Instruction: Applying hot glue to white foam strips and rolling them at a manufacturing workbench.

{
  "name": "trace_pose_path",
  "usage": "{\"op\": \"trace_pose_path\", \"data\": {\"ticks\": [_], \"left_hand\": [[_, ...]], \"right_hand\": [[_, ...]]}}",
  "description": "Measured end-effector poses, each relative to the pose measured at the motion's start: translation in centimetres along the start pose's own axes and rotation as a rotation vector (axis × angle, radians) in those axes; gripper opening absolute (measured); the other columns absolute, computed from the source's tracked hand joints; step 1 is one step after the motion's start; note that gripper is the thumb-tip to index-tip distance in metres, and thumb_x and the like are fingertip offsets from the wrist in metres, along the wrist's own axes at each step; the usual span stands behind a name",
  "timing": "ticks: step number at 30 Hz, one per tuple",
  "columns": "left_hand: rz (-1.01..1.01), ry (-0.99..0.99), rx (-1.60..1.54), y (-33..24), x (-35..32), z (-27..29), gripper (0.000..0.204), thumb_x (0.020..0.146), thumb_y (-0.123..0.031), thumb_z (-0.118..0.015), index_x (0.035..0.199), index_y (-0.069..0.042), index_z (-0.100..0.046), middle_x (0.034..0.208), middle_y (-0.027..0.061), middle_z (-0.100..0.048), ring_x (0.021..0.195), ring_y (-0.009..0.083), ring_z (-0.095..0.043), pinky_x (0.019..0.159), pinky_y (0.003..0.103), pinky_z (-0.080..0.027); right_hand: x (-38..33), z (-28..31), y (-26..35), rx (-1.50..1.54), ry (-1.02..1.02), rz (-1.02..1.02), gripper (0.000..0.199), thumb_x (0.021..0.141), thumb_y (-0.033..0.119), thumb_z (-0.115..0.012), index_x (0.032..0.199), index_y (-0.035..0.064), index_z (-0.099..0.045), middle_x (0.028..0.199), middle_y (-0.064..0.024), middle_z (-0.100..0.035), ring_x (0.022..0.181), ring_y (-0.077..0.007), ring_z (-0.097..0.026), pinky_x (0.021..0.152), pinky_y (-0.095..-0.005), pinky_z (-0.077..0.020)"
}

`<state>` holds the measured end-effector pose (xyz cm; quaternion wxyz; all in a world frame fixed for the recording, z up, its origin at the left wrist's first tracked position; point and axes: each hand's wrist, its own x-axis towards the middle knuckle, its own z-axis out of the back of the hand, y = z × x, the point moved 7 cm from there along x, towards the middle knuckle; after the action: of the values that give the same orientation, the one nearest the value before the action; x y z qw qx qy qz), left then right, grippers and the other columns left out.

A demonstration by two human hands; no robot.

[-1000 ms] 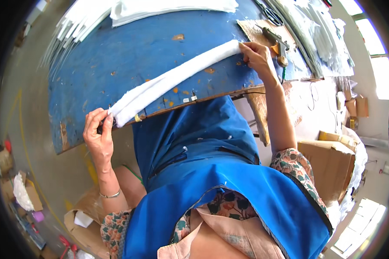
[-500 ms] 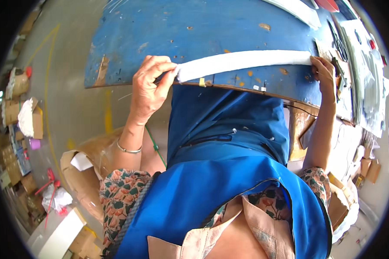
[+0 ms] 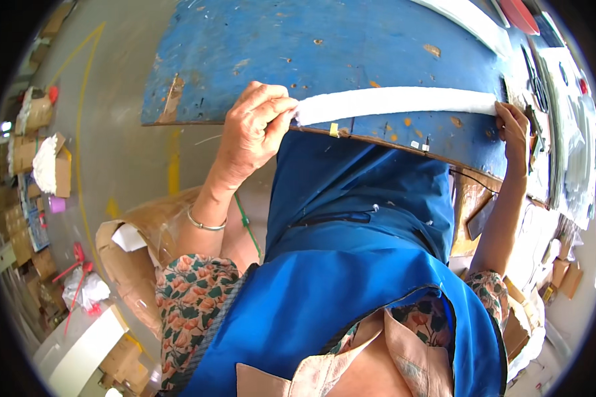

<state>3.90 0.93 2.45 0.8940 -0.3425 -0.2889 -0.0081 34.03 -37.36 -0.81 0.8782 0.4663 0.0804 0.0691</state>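
A long white strip of soft, cloth-like material (image 3: 397, 101) stretches across the near edge of the blue work table (image 3: 245, 40). Its left end is pinched between the thumb and fingers of my left hand (image 3: 257, 129), which is held just at the table's edge. My right hand (image 3: 514, 129) grips the other end, fingers closed over it near the table's right side. Between the two hands the strip bows slightly away from me. Exactly what the strip is made of I cannot tell.
Another white strip (image 3: 470, 26) lies at the far right of the table, near a red object (image 3: 520, 14). A stack of pale sheets (image 3: 573, 132) stands at the right. Left of me is a large cardboard container (image 3: 132, 264); boxes (image 3: 63, 169) line the floor farther left.
Within the view, both hands and the strip sit slightly farther right and lower, as does the table. Both hands keep their hold on the strip's ends.
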Motion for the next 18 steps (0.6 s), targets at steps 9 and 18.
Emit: {"op": "trace_pose_path", "data": {"ticks": [9,18], "left_hand": [[-0.186,0.008,0.173,-1.3,-0.2,-0.4,0.017,0.071,0.005,-0.070,0.087,0.002,-0.066,0.091,0.0082,-0.063,0.081,0.0237,-0.059,0.072,0.034,-0.051],[-0.393,0.066,0.377,-2.9,-0.8,-1.1,0.022,0.071,-0.001,-0.071,0.093,0.003,-0.066,0.095,0.0089,-0.061,0.085,0.0229,-0.058,0.071,0.034,-0.050]], "right_hand": [[0.1,0.5,-0.7,0.018,-0.021,-0.022,0.022,0.085,0.026,-0.072,0.091,0.0046,-0.069,0.062,0.0037,-0.053,0.049,-0.0010,-0.041,0.040,-0.0170,-0.0251],[-0.1,0.9,-0.9,0.008,-0.032,0.007,0.023,0.085,0.027,-0.072,0.090,0.0051,-0.069,0.062,0.0043,-0.052,0.049,-0.0008,-0.040,0.041,-0.0173,-0.0241]]}}
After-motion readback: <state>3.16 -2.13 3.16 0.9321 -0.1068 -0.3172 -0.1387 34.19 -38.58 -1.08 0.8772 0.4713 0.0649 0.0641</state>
